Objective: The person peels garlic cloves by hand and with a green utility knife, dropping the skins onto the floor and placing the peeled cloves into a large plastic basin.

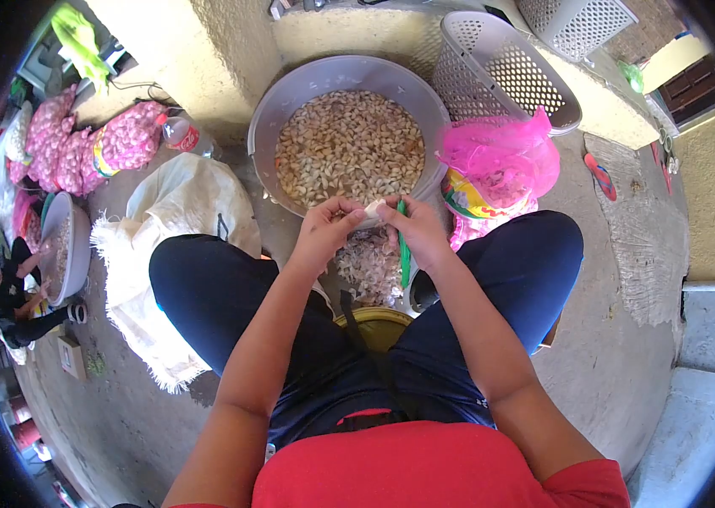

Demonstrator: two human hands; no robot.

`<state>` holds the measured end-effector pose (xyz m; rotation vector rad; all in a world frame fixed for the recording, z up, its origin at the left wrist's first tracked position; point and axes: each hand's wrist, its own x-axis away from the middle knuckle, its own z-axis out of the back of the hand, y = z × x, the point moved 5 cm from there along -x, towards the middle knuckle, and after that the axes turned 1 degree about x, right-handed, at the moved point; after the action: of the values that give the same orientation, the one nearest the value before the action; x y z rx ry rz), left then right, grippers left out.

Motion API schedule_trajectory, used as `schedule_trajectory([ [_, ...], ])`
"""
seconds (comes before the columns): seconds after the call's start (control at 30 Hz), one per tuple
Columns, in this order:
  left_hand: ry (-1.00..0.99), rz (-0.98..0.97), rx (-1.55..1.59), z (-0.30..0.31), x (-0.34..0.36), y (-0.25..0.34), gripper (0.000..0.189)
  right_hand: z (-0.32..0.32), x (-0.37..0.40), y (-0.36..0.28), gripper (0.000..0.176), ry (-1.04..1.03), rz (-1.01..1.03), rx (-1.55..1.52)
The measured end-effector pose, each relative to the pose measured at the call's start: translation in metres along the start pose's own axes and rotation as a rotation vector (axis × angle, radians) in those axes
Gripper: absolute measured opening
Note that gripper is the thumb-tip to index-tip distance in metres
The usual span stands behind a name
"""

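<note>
Over the near rim of a wide grey basin (261, 114), my hands meet with their fingertips together. My left hand (324, 230) pinches a pale garlic clove (373, 208). The fingers of my right hand (422, 230) touch the clove's other side and are closed round a slim green-handled knife (404, 254); its handle points down toward me and its blade is hidden. Many peeled garlic cloves (349, 144) fill the basin, seemingly in water. Below my hands, between my legs, lies a heap of garlic skins (372, 267).
A pink net bag (501, 157) and a perforated grey basket (501, 72) stand right of the basin. To the left are a white woven sack (184, 199), a Coca-Cola bottle (184, 135) and garlic-filled net bags (125, 140). Another person (15, 296) sits far left beside a basin (78, 245).
</note>
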<state>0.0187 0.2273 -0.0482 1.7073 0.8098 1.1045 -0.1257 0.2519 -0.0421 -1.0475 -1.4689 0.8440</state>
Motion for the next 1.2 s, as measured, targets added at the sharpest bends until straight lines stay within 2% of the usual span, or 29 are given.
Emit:
schedule_trajectory([
  [0.17, -0.054, 0.027, 0.132, -0.002, -0.001, -0.006, 0.013, -0.001, -0.003, 0.009, 0.022, -0.053, -0.039, -0.04],
  [0.33, -0.197, 0.056, 0.269, -0.011, 0.002, -0.006, 0.014, -0.008, 0.0, 0.013, 0.022, -0.183, -0.079, -0.315],
  [0.37, -0.182, 0.049, 0.243, -0.012, 0.001, -0.007, 0.014, -0.01, 0.001, 0.013, 0.022, -0.215, -0.092, -0.364],
  [0.47, -0.112, 0.029, 0.154, -0.012, -0.001, -0.011, 0.016, -0.012, 0.002, 0.015, 0.018, -0.138, -0.12, -0.419],
  [0.57, -0.019, 0.001, 0.065, -0.012, -0.002, -0.016, 0.015, -0.011, -0.003, 0.021, 0.02, -0.157, -0.107, -0.354],
  [0.77, 0.017, 0.017, 0.12, -0.01, -0.005, -0.026, 0.012, -0.005, -0.011, 0.03, 0.03, 0.021, -0.057, 0.022],
  [0.97, 0.013, 0.034, 0.078, -0.009, -0.004, -0.02, 0.011, -0.015, 0.004, -0.007, 0.045, 0.015, 0.391, 0.533],
  [1.07, -0.005, 0.017, 0.003, -0.01, -0.006, -0.019, 0.011, -0.012, 0.005, -0.01, 0.045, 0.033, 0.33, 0.608],
  [1.2, -0.064, 0.018, 0.008, -0.008, -0.008, -0.019, 0.012, -0.011, 0.007, -0.016, 0.039, 0.021, 0.35, 0.612],
])
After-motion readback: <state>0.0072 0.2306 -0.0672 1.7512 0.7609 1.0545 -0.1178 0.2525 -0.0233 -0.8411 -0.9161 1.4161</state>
